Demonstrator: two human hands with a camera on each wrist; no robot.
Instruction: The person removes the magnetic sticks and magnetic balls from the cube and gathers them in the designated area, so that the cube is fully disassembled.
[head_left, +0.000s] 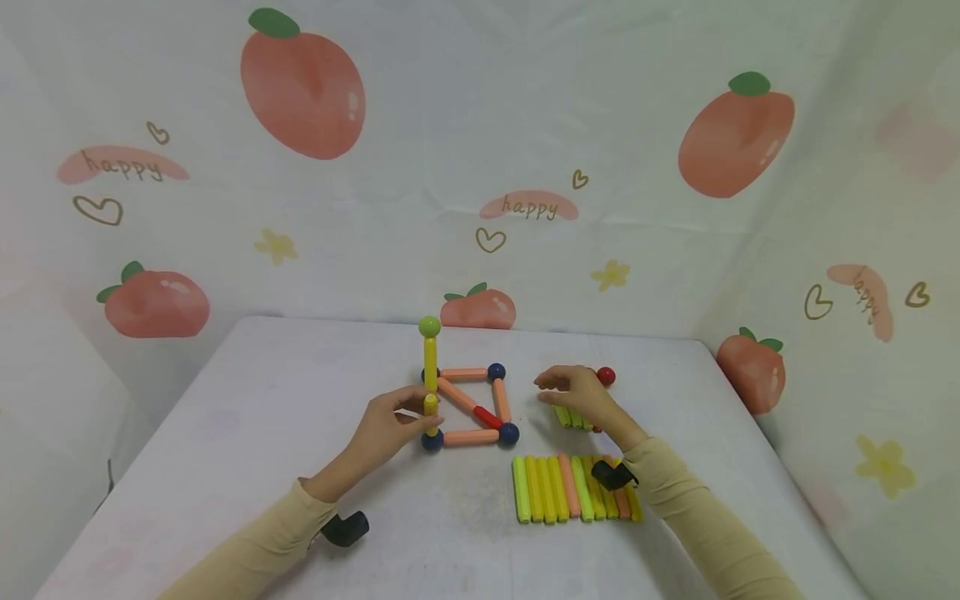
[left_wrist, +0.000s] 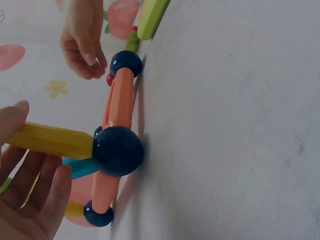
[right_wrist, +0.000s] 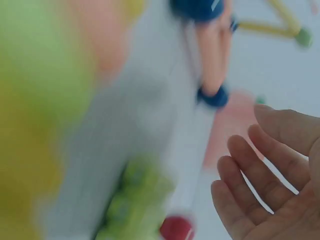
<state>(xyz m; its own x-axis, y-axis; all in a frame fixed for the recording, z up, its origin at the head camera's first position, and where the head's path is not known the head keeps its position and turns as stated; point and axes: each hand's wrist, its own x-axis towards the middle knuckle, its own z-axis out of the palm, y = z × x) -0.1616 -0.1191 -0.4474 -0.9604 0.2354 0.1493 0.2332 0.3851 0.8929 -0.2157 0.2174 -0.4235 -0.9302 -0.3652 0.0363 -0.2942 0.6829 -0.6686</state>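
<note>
In the head view, my left hand (head_left: 390, 423) pinches a yellow stick (head_left: 431, 407) between thumb and fingers. This stick stands upright on the near-left dark blue ball (left_wrist: 118, 151), touching it in the left wrist view. The ball is one corner of a flat frame of peach sticks (head_left: 471, 437) and blue balls, crossed by a diagonal with a red stick (head_left: 487, 417). At the far-left corner another yellow stick (head_left: 431, 362) rises to a green ball (head_left: 430, 326). My right hand (right_wrist: 275, 185) hovers with relaxed fingers, holding nothing, near short green sticks (head_left: 573, 418) and a red ball (head_left: 606, 377).
A row of yellow, green and peach sticks (head_left: 555, 490) lies at the near right, partly behind the right wrist's black camera (head_left: 613, 475). A fruit-printed white cloth (head_left: 405, 208) hangs behind the white table (head_left: 247, 417).
</note>
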